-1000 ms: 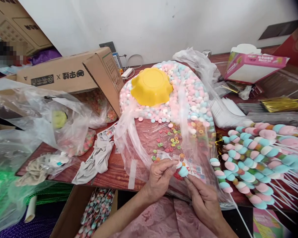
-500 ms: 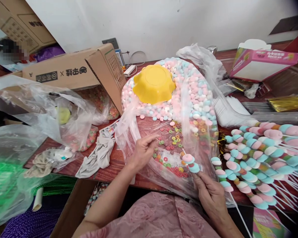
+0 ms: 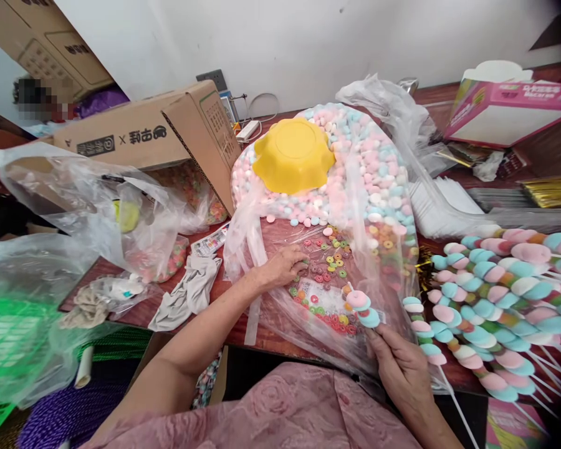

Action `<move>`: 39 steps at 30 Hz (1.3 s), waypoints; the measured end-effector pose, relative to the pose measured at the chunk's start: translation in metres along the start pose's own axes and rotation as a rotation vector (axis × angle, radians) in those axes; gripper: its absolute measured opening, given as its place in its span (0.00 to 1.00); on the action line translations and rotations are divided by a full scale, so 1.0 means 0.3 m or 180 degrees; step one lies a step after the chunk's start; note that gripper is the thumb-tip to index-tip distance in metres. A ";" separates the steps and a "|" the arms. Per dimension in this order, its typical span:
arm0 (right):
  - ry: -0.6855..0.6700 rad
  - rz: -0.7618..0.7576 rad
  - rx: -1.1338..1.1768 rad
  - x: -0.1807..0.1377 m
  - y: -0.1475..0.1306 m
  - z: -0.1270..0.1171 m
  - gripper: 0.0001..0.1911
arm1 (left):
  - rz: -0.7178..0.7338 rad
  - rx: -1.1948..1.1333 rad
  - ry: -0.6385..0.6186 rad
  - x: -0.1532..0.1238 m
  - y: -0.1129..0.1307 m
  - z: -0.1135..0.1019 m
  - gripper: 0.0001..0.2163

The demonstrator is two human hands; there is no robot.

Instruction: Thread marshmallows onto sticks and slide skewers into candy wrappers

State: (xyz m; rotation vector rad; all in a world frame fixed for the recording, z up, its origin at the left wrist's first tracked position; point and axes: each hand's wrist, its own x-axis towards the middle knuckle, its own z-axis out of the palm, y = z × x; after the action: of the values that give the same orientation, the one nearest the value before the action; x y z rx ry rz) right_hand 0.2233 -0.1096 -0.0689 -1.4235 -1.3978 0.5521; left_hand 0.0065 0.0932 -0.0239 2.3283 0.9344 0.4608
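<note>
My right hand (image 3: 399,365) is closed around a thin stick that carries a pink and a blue marshmallow disc (image 3: 362,308) at its tip. My left hand (image 3: 283,265) rests fingers-down on the clear plastic sheet (image 3: 271,299), its fingertips pinched among the small coloured ring candies (image 3: 330,262); what it picks is too small to see. Behind lies a heap of pink, white and blue marshmallows (image 3: 378,181) with an upturned yellow bowl (image 3: 292,154) on it.
Finished candy skewers (image 3: 490,299) lie in a row on the right. A cardboard box (image 3: 159,134) lies on its side at the left, with plastic bags (image 3: 112,218) and a grey cloth (image 3: 191,290) beside it. A pink box (image 3: 509,109) stands far right.
My left hand left the skewer tip and moved up-left onto the ring candies. My right hand kept the stick, now slightly further right.
</note>
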 end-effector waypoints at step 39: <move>-0.0045 -0.0311 -0.0819 0.014 -0.056 -0.047 0.13 | -0.0708 -0.0671 0.1063 -0.041 0.059 -0.045 0.08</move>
State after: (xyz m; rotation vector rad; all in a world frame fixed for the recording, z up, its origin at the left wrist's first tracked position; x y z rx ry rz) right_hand 0.2287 -0.1138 -0.0476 -1.5452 -1.5840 0.3285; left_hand 0.0001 0.0792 -0.0037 1.9643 1.2202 0.8280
